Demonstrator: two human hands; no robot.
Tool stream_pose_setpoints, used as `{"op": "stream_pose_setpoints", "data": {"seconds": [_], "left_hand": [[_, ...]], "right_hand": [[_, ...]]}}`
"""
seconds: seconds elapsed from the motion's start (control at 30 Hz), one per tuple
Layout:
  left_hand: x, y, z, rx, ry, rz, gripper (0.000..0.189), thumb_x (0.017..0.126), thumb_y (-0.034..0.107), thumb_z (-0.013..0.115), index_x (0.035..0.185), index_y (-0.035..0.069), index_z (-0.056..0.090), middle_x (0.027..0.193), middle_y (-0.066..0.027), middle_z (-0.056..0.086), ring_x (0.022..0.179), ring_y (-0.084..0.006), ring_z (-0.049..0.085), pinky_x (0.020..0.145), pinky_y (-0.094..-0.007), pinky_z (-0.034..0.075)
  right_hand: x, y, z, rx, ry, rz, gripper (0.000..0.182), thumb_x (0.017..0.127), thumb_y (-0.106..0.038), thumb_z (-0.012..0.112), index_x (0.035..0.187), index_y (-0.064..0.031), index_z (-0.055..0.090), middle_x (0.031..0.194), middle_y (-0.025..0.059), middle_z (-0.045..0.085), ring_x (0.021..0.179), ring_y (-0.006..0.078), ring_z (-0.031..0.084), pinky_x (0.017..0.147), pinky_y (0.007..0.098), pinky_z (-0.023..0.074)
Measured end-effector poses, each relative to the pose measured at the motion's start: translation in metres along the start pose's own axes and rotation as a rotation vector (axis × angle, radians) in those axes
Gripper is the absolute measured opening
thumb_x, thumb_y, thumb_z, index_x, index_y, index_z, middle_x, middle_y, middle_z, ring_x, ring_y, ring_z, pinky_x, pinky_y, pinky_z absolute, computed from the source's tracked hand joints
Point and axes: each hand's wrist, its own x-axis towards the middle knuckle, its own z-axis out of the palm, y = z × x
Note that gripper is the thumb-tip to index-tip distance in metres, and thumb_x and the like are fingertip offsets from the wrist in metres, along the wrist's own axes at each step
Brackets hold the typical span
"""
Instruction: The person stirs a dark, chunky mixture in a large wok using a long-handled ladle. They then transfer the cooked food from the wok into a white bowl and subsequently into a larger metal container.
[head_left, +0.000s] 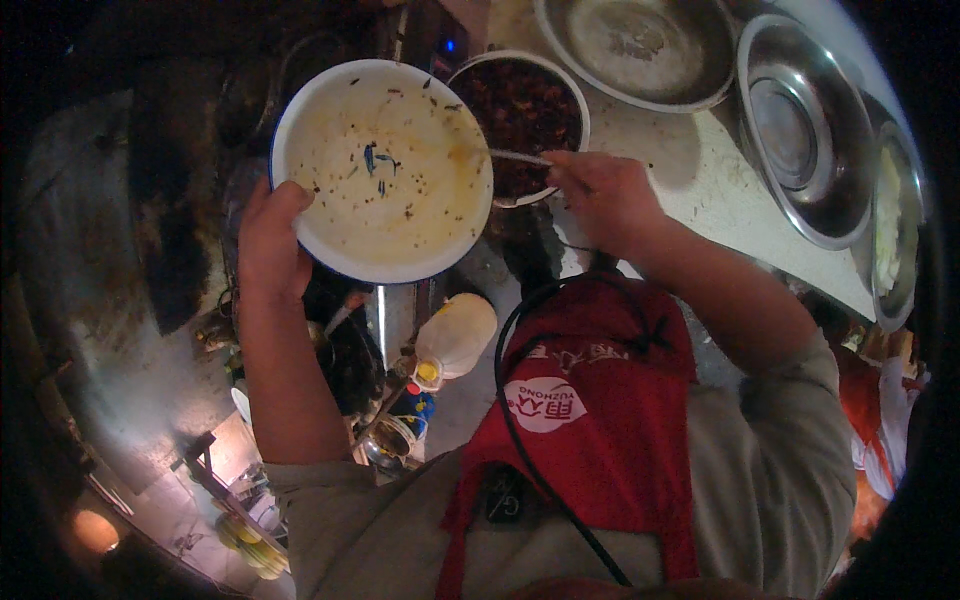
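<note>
My left hand grips the lower left rim of a white enamel basin with a blue edge, its thumb over the rim. The basin is tilted towards the camera. Blue markings show at its middle, and dark specks and a yellowish film cover its inside. In my right hand is the thin pale handle of a utensil, whose far end reaches the basin's right side; its head cannot be made out. Behind the basin's right edge stands a round white-rimmed container of dark reddish food pieces.
A wide metal basin and a deep steel bowl stand on the pale worktop at the right. Beyond them is a tray of pale food. Below lies a plastic jug with a yellow cap. A stained metal surface spans the left.
</note>
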Motion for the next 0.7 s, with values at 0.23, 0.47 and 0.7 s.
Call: {"op": "stream_pose_setpoints", "data": {"seconds": [0.23,0.47,0.7], "left_hand": [[0.006,-0.005,-0.008,0.102,0.021,0.011,0.053,0.073,0.018,0.054,0.121,-0.004,0.048,0.109,-0.0213,0.059,0.096,-0.0334,0.062,0.083,-0.0472,0.052],[0.004,-0.002,-0.008,0.042,0.006,-0.025,0.051,0.072,0.014,0.054,0.119,-0.005,0.048,0.107,-0.0184,0.059,0.096,-0.0285,0.06,0.084,-0.0403,0.049],[0.004,-0.003,-0.005,0.023,-0.013,-0.016,0.05,0.072,0.012,0.054,0.118,-0.007,0.048,0.106,-0.0171,0.058,0.096,-0.0269,0.059,0.086,-0.0375,0.047]], "right_hand": [[0.023,-0.013,0.005,-0.034,-0.007,-0.01,0.024,0.089,-0.017,0.05,0.108,-0.0055,0.062,0.094,0.02,0.064,0.088,0.0379,0.062,0.077,0.0459,0.0503],[0.022,0.002,0.008,-0.037,0.026,0.028,0.025,0.09,-0.018,0.051,0.108,-0.0042,0.062,0.095,0.0204,0.064,0.088,0.0382,0.062,0.078,0.0453,0.0502],[0.023,-0.011,0.008,0.086,0.068,0.047,0.027,0.09,-0.019,0.052,0.108,-0.0041,0.063,0.098,0.0216,0.064,0.089,0.0381,0.062,0.079,0.0432,0.0508]]}}
